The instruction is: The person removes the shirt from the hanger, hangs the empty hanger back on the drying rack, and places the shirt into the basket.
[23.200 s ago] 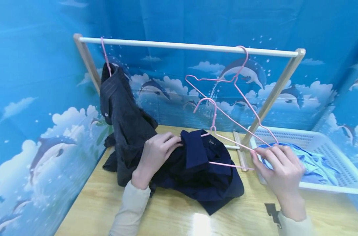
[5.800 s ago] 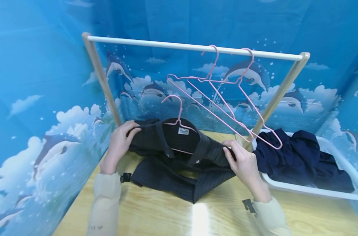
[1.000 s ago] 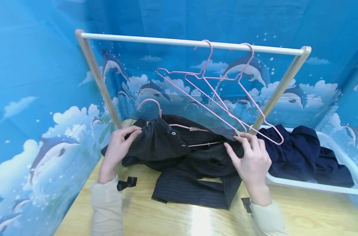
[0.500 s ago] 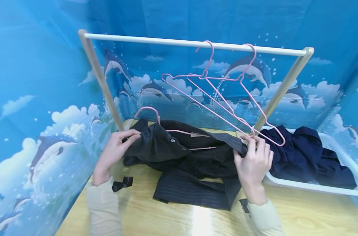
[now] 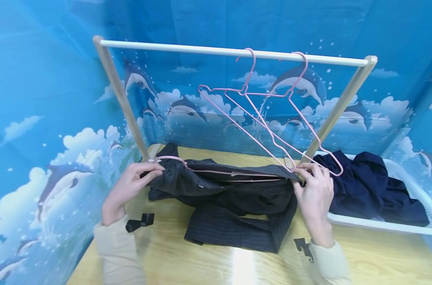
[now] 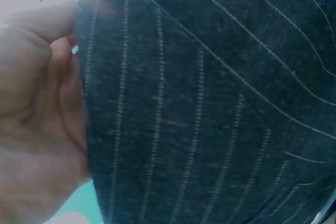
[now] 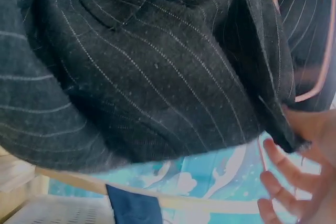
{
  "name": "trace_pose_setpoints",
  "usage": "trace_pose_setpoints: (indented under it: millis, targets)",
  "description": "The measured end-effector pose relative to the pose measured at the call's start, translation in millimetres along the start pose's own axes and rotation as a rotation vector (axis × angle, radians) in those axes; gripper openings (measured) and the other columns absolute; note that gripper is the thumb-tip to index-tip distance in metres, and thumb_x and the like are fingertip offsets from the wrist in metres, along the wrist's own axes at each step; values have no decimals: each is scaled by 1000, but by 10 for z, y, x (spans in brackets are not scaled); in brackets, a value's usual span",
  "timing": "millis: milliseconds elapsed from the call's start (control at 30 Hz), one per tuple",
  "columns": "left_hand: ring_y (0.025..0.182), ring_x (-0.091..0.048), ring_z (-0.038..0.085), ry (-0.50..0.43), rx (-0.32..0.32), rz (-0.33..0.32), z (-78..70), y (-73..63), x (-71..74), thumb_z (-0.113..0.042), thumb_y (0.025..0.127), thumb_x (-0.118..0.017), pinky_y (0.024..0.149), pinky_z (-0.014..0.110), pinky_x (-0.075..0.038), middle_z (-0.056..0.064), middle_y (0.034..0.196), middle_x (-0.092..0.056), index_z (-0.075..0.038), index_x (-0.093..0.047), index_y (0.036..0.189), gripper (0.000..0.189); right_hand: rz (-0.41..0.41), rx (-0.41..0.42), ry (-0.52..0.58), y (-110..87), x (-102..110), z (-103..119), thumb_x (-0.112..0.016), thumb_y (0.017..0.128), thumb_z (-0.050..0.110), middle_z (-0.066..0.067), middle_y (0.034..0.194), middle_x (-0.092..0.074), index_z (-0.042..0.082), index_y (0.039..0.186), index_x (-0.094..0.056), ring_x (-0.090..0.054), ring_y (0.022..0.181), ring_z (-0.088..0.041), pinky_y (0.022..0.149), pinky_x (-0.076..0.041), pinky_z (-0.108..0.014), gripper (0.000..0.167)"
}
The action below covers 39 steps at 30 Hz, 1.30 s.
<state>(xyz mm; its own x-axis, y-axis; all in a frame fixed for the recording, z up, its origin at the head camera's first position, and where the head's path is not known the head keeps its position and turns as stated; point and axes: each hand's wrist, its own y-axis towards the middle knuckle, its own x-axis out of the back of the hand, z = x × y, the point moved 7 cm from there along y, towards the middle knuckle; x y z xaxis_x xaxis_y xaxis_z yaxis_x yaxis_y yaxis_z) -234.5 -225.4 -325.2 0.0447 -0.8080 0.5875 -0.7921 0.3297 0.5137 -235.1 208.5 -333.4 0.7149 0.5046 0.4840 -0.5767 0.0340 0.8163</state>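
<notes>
A black pinstriped shirt (image 5: pixel 233 231) lies partly bunched on the table, its neck opening stretched wide. Inside the opening is a pink hanger (image 5: pixel 171 158), its hook tipped low at the left. My left hand (image 5: pixel 132 184) pinches the shirt's left part between thumb and fingers; in the left wrist view that hand (image 6: pixel 39 103) is at the edge of the striped cloth (image 6: pixel 184 103). At the other end, my right hand (image 5: pixel 316 198) pinches the cloth's edge. In the right wrist view, thumb and fingers of the hand (image 7: pixel 310 166) meet a corner of the shirt (image 7: pixel 157 66).
Two bare pink hangers (image 5: pixel 246 89) hang from the white rail (image 5: pixel 201 49) of a wooden-legged rack, their lower ends close to my right hand. A white basket (image 5: pixel 390 225) with navy clothing (image 5: pixel 369 190) stands at the right. Dark straps (image 5: pixel 139 222) hang near the wrists.
Over the last second the hanger's hook sank and the neck opening flattened. My hands drew slightly apart. Since the oldest frame, the black garment left the rail and navy clothing came into the basket.
</notes>
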Motion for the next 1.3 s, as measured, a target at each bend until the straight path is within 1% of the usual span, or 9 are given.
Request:
trace_pose_setpoints:
  millis: [233, 400, 567, 667, 800, 933, 1033, 1167, 1300]
  targets:
    - [87, -62, -2, -95, 80, -140, 31, 118, -27, -1, 102, -56, 79, 13, -47, -22, 98, -67, 4, -73, 107, 19, 130, 131, 46, -70, -229, 52, -87, 63, -4, -15, 93, -71, 3, 85, -79, -57, 89, -40, 76, -45, -48, 24]
    - [87, -63, -1, -89, 130, -136, 104, 115, -23, -3, 103, -55, 80, 13, -48, -7, 99, -72, 4, -73, 109, 20, 154, 281, -10, -113, -315, 145, -90, 66, 5, -12, 96, -72, 5, 89, -77, -60, 95, -39, 83, -47, -50, 26]
    - [86, -62, 0, -46, 167, -113, 187, 64, 28, -5, 104, -55, 79, 13, -47, 13, 102, -73, 1, -73, 112, 21, 147, 457, -40, -149, -318, 259, -76, 87, 40, -10, 94, -68, 6, 91, -76, -62, 92, -36, 78, -49, -50, 34]
    - [80, -59, 1, -20, 177, -102, 216, 55, 41, -6, 104, -55, 76, 15, -45, 16, 104, -73, 0, -73, 115, 22, 87, 534, -43, -165, -262, 307, -62, 94, 57, -7, 83, -69, 9, 86, -78, -64, 76, -31, 63, -50, -44, 51]
    - [73, -54, 6, -7, 189, -87, 247, 57, 32, -7, 105, -54, 71, 19, -41, 17, 107, -73, 1, -72, 118, 23, 0, 605, -8, -171, -149, 336, -61, 92, 65, -2, 69, -67, 14, 74, -78, -61, 54, -22, 46, -45, -36, 57]
    - [72, -53, 8, -12, 188, -87, 258, 41, 35, -8, 105, -53, 70, 20, -41, 16, 103, -72, 0, -72, 117, 23, -122, 624, 38, -133, 17, 326, -64, 90, 64, -2, 61, -66, 11, 66, -74, -56, 45, -21, 40, -39, -35, 60]
    - [63, -46, 8, -9, 169, -91, 233, 35, 34, -6, 105, -54, 64, 22, -39, 13, 94, -71, -1, -73, 113, 22, -266, 595, 81, -102, 185, 343, -63, 93, 60, -4, 56, -62, 7, 65, -74, -51, 41, -23, 39, -35, -38, 62]
    - [72, -54, 4, 1, 151, -73, 159, 69, -23, -6, 104, -55, 67, 21, -43, 13, 98, -72, -1, -74, 112, 22, -418, 593, 161, -87, 328, 540, -64, 97, 50, -7, 56, -63, 4, 72, -78, -49, 41, -26, 39, -35, -40, 54]
    - [91, -63, 10, 7, 139, -23, 71, 151, -130, -7, 104, -56, 78, 22, -48, 12, 107, -74, -2, -75, 112, 22, -496, 659, 237, -78, 337, 843, -68, 97, 38, -9, 60, -67, 2, 77, -79, -51, 43, -28, 39, -38, -41, 42]
